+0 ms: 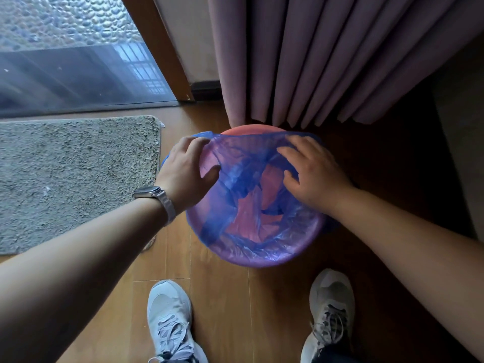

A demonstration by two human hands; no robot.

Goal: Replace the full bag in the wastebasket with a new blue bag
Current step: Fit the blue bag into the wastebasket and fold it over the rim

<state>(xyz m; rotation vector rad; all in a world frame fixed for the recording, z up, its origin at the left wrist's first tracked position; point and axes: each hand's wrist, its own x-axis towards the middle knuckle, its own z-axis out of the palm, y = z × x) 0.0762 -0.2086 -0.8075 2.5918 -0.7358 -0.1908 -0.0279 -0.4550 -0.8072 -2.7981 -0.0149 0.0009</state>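
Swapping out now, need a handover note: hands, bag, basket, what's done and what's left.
Left hand: pinching the blue bag at the wastebasket's left rim.
Right hand: flat on the bag's edge at the right rim.
Wastebasket: pink, on the wood floor by the curtain.
Done: new bag in, folded over the near rim.
Left: far rim is bare; pull the bag over it. Old full bag is not in view.
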